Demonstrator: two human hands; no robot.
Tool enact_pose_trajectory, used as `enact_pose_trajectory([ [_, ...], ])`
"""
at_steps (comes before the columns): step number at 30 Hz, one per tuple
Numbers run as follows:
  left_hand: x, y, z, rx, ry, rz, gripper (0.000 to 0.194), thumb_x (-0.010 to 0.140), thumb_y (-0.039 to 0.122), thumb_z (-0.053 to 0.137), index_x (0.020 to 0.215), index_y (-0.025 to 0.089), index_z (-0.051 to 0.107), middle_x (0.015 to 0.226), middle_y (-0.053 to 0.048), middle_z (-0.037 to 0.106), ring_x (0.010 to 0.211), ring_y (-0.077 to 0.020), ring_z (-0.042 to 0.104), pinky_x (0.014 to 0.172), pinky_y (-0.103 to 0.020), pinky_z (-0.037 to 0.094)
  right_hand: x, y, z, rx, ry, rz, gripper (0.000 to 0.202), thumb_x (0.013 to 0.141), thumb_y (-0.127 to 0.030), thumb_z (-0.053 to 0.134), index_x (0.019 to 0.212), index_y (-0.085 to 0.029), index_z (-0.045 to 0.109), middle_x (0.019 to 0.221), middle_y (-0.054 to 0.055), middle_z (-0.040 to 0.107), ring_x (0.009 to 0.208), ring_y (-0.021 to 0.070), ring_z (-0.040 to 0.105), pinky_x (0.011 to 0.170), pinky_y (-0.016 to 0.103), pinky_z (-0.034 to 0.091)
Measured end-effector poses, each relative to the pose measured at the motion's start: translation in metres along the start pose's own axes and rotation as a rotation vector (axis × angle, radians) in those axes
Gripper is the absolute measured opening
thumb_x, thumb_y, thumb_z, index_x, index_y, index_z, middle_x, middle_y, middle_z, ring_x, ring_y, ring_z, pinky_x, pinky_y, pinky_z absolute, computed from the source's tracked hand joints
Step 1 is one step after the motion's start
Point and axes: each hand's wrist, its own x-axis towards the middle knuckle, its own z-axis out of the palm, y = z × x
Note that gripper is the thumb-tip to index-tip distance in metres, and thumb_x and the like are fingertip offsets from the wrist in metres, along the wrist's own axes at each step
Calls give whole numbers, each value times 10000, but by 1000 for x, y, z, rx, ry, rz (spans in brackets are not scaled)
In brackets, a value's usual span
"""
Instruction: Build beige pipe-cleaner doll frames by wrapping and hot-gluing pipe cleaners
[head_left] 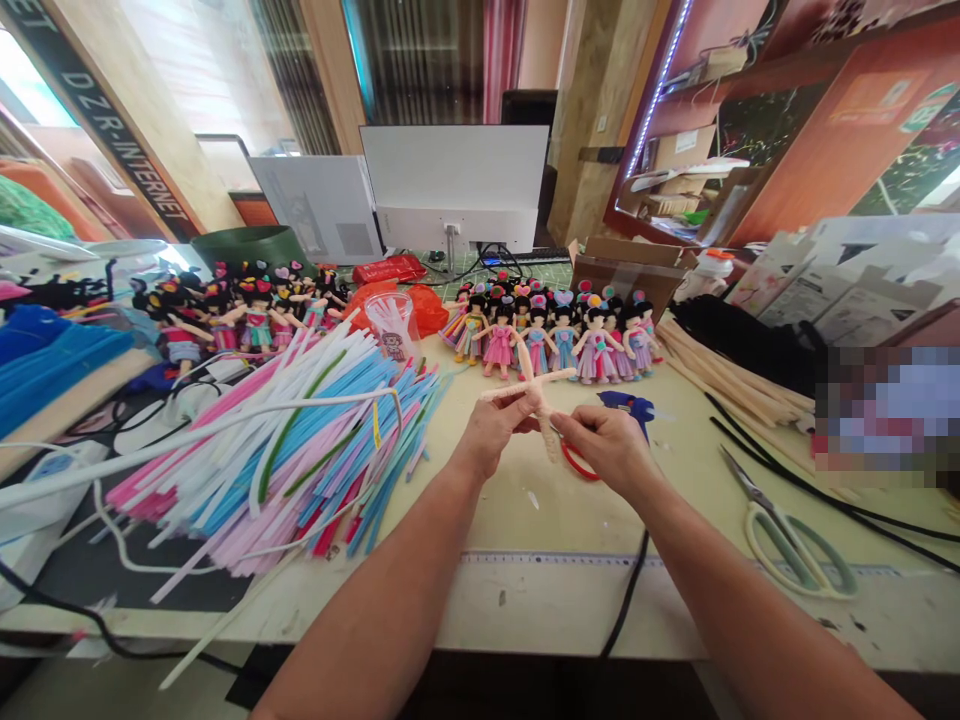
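Looks like you're partway: the beige figure [534, 388] is up over the counter [495, 520], its middle pinched in your left hand [491, 432], lower limb clamped in your right hand's [613, 445] grip. Limbs seem formed, but I see no hair or outfit, unlike the dressed dolls [562, 340] at 12 o'clock. Loose stems [285, 440] lie at 9 o'clock.

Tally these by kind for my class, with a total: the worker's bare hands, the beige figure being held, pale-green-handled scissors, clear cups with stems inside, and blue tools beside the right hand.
Hands: 2 (left hand, right hand)
Figure: 1
Scissors: 1
Cup: 1
Blue tool: 1
Total: 6
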Motion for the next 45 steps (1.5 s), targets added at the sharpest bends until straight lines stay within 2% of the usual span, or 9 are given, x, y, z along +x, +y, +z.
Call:
enact_pose_trajectory([
  [11, 1, 1, -1, 34, -73, 75, 215, 603, 294, 824, 716, 147, 715, 687, -19, 606, 660, -114, 510, 631, -256, 398, 1, -1, -2, -33, -4, 6, 494, 783, -583, 510, 493, -215, 355, 509, -38, 281, 524, 108, 272, 494, 271, 207],
  [27, 2, -3, 1, 26, -34, 61, 166, 584, 203, 748, 720, 150, 669, 698, -3, 605, 685, -126, 515, 670, -281, 422, 2, -1, -3, -46, 8, -2, 496, 767, -589, 507, 483, -211, 357, 499, -36, 296, 523, 106, 289, 483, 266, 215],
  [34, 2, -4, 4, -17, -22, 53, 169, 552, 174, 719, 713, 159, 669, 673, 13, 600, 673, -125, 511, 683, -290, 432, 1, 2, -3, -105, 25, 0, 486, 782, -587, 525, 502, -207, 408, 504, -35, 363, 525, 108, 319, 502, 266, 236],
  [37, 2, -4, 5, -21, -16, 59, 157, 552, 166, 712, 703, 161, 673, 679, 13, 605, 684, -129, 516, 697, -293, 437, 0, 3, -4, -116, 48, -5, 464, 784, -578, 542, 517, -205, 479, 498, -29, 408, 518, 114, 349, 502, 269, 248],
  [40, 1, -5, 6, -10, -11, 63, 141, 563, 161, 706, 703, 161, 681, 687, 8, 614, 698, -134, 527, 709, -296, 440, -2, 3, -5, -90, 59, 10, 406, 780, -560, 571, 602, -199, 622, 538, -7, 525, 538, 131, 426, 523, 273, 290],
  [43, 1, -6, 5, -5, -2, 61, 131, 575, 162, 704, 704, 162, 684, 695, -2, 631, 711, -144, 548, 708, -295, 441, -4, 4, -4, 33, 55, 23, 341, 775, -517, 597, 753, -202, 728, 649, 22, 638, 606, 156, 522, 572, 281, 352],
  [45, 0, -7, 5, -8, 16, 58, 119, 582, 162, 700, 699, 163, 682, 696, -6, 637, 711, -146, 558, 702, -290, 438, -5, 5, -1, 141, 72, 44, 330, 761, -496, 619, 815, -198, 749, 662, 22, 642, 604, 153, 521, 578, 285, 364],
])
